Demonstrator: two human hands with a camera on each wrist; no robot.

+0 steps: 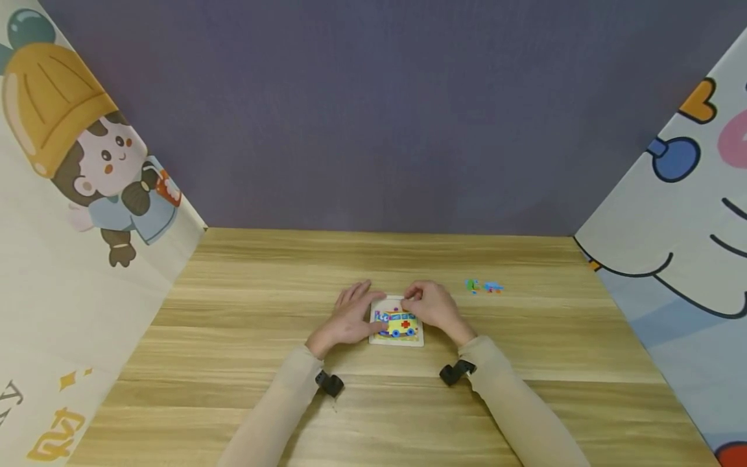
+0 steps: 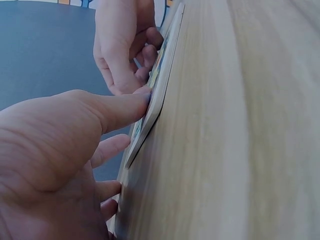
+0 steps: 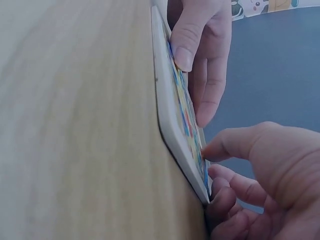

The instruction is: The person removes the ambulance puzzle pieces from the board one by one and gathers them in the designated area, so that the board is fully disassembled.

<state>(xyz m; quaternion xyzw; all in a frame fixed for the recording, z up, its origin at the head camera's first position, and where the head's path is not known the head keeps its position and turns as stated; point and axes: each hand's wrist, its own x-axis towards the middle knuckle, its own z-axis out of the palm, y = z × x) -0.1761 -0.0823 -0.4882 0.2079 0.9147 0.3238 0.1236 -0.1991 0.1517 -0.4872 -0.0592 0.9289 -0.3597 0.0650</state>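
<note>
A small square jigsaw puzzle board (image 1: pixel 397 342) with a pale rim lies on the table, showing a yellow ambulance with a red cross and blue wheels. My left hand (image 1: pixel 351 321) is at its left side, thumb pressing on the picture and the other fingers spread past the edge. At the upper right of the board, my right hand (image 1: pixel 433 305) has its thumb and curled fingers close together. A blue puzzle piece (image 3: pixel 205 175) shows as a thin edge between them in the right wrist view; the fingers hide most of it.
Loose puzzle pieces lie to the right of the board, a green one (image 1: pixel 471 285) beside a blue one (image 1: pixel 493 287). The wood-grain table (image 1: pixel 262 272) meets a dark back panel (image 1: pixel 373 130), with printed panels at both sides.
</note>
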